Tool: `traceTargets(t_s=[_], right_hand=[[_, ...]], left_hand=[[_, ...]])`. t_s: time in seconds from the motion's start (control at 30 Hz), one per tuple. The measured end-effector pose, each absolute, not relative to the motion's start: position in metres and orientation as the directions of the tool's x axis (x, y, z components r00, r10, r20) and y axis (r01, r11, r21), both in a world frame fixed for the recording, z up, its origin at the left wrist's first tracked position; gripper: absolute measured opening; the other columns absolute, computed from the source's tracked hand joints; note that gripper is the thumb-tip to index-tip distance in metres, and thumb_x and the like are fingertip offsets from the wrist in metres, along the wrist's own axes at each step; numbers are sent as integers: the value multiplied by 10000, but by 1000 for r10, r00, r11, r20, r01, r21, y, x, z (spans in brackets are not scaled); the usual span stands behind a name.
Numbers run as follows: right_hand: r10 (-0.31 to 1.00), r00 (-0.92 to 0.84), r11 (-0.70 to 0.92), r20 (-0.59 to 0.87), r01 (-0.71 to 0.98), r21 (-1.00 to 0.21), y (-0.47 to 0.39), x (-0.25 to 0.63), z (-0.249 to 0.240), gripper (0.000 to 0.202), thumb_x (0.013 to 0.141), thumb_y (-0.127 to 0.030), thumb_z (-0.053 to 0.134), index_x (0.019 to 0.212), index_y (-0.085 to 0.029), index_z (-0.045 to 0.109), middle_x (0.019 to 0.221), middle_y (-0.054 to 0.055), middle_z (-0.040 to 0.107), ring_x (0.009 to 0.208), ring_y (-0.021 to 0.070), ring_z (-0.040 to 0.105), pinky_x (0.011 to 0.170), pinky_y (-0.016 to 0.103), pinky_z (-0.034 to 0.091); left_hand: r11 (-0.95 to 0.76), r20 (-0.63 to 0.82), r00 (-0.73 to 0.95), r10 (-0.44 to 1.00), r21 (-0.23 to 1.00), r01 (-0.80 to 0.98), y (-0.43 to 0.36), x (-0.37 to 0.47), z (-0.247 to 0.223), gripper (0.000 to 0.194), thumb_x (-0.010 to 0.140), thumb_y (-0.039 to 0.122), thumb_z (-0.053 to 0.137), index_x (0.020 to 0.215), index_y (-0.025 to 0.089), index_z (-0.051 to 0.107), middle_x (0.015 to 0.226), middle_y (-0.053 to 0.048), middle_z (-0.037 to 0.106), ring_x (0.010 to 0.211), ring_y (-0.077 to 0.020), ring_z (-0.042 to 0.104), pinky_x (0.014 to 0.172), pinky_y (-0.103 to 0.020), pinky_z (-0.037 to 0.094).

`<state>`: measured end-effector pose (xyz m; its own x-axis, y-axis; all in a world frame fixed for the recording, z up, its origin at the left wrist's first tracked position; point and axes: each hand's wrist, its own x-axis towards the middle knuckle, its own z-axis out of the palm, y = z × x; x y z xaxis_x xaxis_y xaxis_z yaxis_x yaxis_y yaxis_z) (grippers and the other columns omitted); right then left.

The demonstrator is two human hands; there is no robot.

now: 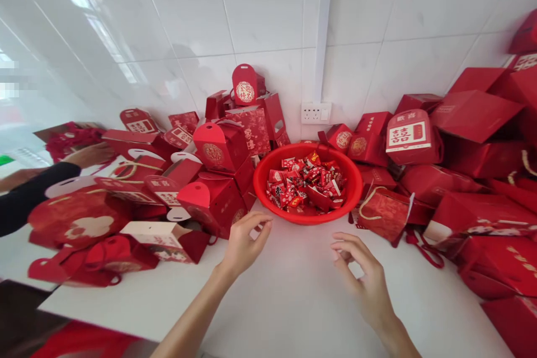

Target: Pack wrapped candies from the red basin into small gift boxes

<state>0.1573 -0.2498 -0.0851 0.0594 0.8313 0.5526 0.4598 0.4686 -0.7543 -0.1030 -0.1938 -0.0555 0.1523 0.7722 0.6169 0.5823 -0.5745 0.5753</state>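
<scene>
My left hand (248, 240) hovers over the white table, just in front of the left rim of a red plastic basin (258, 193). Its fingers curve loosely towards the thumb, a small gap between them, with nothing visible in them. To the right, my right hand (364, 273) is also above the table, fingers bent and slightly apart from the thumb, holding nothing I can see. Inside the basin lies a heap of small wrapped candies (310, 179), mostly red. A red gift box (213, 204) stands close to my left hand; a red bag with a cord handle (385, 212) leans beyond my right.
Piles of red gift boxes line both sides, including a white-flapped box (157, 235) on the left and stacked boxes (482, 212) on the right. Another person's hand (92, 155) reaches among the left pile. A wall socket (316, 113) sits behind the basin.
</scene>
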Motion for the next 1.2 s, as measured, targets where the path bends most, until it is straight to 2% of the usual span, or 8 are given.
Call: traceTargets(t_s=[0.1,0.23,0.43,0.67,0.87,1.03,1.2], right_hand=[[830,80,464,552,450,-763,-248,158,-87,144,943,-242,587,863,-215,703,1054,81,712,688,126,684,648,230,569],[817,124,460,563,447,-767,-243,159,-90,130,935,-227,589,878,-215,705,1036,80,718,725,138,700,646,227,574],[779,227,458,585,433,-777,-235,164,-91,131,923,-215,586,882,-215,711,979,68,715,695,135,677,613,235,581],[780,262,441,568,413,-797,-233,165,-95,140,927,-228,581,887,-215,714,979,73,714,768,165,686,616,254,592],[773,283,428,568,428,-796,-231,163,-92,131,926,-242,592,911,-222,721,943,57,724,683,149,683,615,261,587],[753,350,413,557,407,-815,-230,174,-89,119,921,-284,620,970,-242,720,931,40,728,665,156,694,626,285,587],[681,380,397,625,525,-752,-196,216,-33,188,883,-348,651,1013,-231,718,953,64,750,722,192,708,685,325,583]], left_hand=[[-714,745,197,638,475,514,-184,-85,-42,129,920,145,596,922,170,722,864,-57,736,756,-136,686,697,-226,564],[-814,773,313,552,418,405,-167,-61,-25,134,925,116,595,956,164,717,931,-73,738,859,-148,708,781,-237,572],[-820,625,531,571,468,331,-131,-33,-15,163,946,151,567,979,156,727,991,-85,740,890,-160,702,835,-267,559],[-776,391,722,571,543,321,-113,-23,-17,172,949,181,572,1012,171,732,1023,-70,739,940,-181,687,865,-284,526],[-747,269,781,563,569,343,-115,-26,-12,218,983,212,518,915,166,720,938,-60,717,856,-168,649,795,-269,481],[-743,234,798,556,570,351,-115,-27,-12,286,1005,236,466,808,162,659,857,-45,670,783,-156,598,733,-266,434],[-741,207,803,558,560,371,-117,-28,-11,316,1005,236,438,724,170,568,782,-15,596,714,-141,521,685,-264,384]])
